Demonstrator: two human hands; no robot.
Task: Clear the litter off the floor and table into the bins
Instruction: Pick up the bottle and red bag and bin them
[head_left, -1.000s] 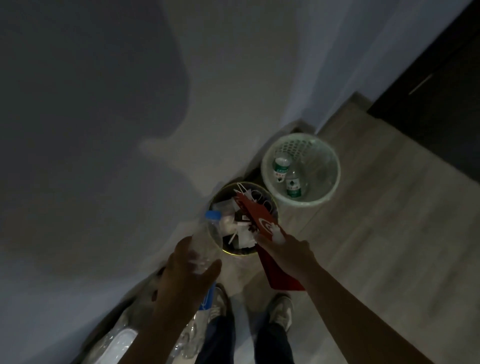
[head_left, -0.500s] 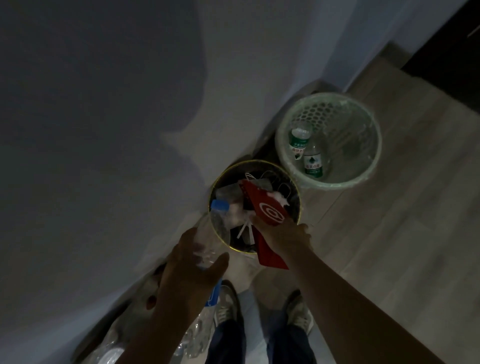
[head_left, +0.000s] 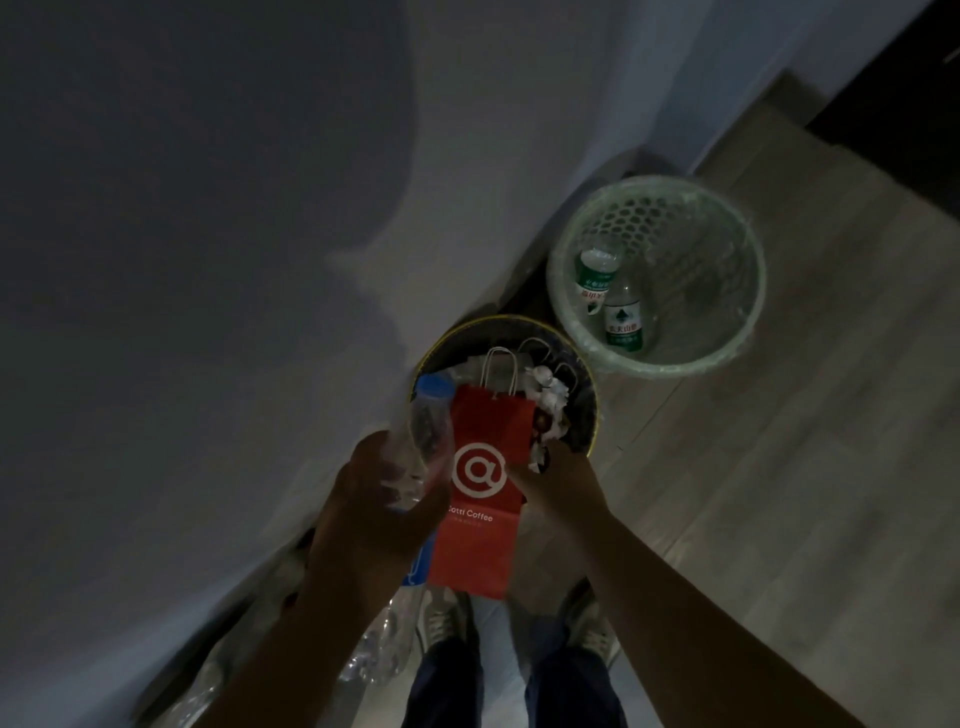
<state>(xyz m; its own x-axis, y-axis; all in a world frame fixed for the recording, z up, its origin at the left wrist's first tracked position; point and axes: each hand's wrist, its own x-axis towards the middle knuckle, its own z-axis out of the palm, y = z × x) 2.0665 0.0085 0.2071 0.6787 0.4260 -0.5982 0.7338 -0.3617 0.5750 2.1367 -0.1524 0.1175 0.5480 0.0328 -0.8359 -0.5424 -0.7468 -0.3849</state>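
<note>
A person stands over two bins set against a grey wall (head_left: 208, 260) in a dim room, both arms stretched out above the nearer one. The left hand (head_left: 382, 501) is curled round the lower half of a clear plastic bottle (head_left: 428, 436) with a blue cap, holding it tilted so the capped end reaches over the near left edge of the dark bin (head_left: 586, 400). The right hand (head_left: 558, 483) pinches the right edge of a red paper bag (head_left: 480, 545) printed with a white "@" logo and the words "Cotti Coffee". The bag lies flat between the two hands, touching the bottle. Its top edge and white cord handles hang over the bin's mouth, and its bottom end points back toward the person's shoes (head_left: 441, 618).

The dark bin has a thin yellow rim and is already heaped with crumpled white paper (head_left: 550, 395) and other bag handles. Just beside it, further along the wall, stands a pale mesh bin (head_left: 701, 260) lined with clear plastic, and two green-labelled bottles (head_left: 597, 280) lie inside. Both bins sit on a light wood floor (head_left: 779, 467). More crushed clear plastic (head_left: 374, 654) lies on the floor by the wall, to the left of the person's feet.
</note>
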